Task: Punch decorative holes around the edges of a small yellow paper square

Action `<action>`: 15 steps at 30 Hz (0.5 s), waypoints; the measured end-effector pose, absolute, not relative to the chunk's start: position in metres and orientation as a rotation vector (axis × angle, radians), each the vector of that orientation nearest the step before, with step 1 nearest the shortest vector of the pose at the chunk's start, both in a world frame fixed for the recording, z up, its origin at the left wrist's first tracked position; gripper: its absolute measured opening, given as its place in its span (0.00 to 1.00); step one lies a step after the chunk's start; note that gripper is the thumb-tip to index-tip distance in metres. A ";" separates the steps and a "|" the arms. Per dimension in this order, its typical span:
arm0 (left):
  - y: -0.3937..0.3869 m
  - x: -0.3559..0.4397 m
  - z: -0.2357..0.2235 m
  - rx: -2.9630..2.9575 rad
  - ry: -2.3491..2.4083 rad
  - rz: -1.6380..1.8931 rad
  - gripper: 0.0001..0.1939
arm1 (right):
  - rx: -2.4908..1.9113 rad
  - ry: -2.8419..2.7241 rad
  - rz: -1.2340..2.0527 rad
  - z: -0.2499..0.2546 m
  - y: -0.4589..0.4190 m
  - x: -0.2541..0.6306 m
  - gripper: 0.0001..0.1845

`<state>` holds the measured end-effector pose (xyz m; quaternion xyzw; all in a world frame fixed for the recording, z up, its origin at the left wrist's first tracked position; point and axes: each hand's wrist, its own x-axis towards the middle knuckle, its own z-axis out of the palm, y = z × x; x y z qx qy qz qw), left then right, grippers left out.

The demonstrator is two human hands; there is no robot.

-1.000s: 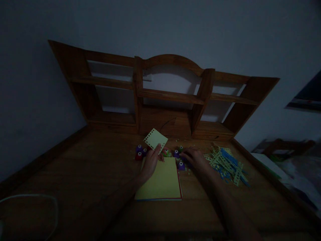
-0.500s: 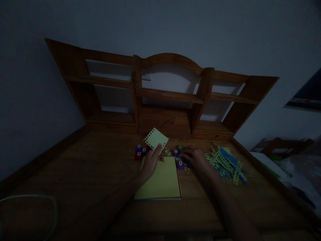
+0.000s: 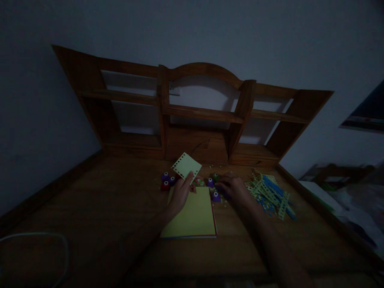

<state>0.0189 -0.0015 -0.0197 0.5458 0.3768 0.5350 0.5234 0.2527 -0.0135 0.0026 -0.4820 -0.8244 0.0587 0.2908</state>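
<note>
My left hand [image 3: 180,193] pinches a small yellow-green paper card [image 3: 186,165] with punched holes along its edges and holds it up above the desk. Under that hand lies a stack of yellow paper [image 3: 192,216] with a red sheet showing at its edge. My right hand [image 3: 232,187] rests on the desk among small craft punches, fingers curled over a dark one; a purple punch [image 3: 215,196] and another [image 3: 210,182] sit beside it. What the right fingers grip is too dim to name.
More punches, purple and red [image 3: 166,181], sit left of the card. A pile of punched yellow and blue paper strips [image 3: 271,194] lies to the right. A wooden shelf hutch [image 3: 192,116] stands at the back of the wooden desk [image 3: 90,208]. A white cable [image 3: 45,236] loops at the left.
Almost nothing has moved. My right hand has shifted slightly towards the punches at the back; the left hand keeps the card raised.
</note>
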 end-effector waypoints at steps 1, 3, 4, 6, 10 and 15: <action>-0.002 0.019 -0.020 1.305 0.895 1.281 0.26 | -1.281 -2.205 0.152 0.003 -0.014 0.252 0.08; -0.003 0.019 -0.019 1.306 0.883 1.278 0.26 | -1.280 -2.206 0.134 0.003 -0.014 0.252 0.08; -0.003 0.019 -0.019 1.305 0.880 1.278 0.26 | -1.282 -2.201 0.124 0.003 -0.014 0.252 0.07; -0.003 0.019 -0.019 1.298 0.881 1.280 0.26 | -1.294 -2.186 0.108 0.002 -0.014 0.252 0.08; -0.002 0.020 -0.019 1.290 0.883 1.281 0.26 | -1.293 -2.173 0.099 0.003 -0.014 0.254 0.08; -0.004 0.019 -0.017 1.312 0.876 1.280 0.26 | -1.306 -2.172 0.089 0.005 -0.015 0.256 0.09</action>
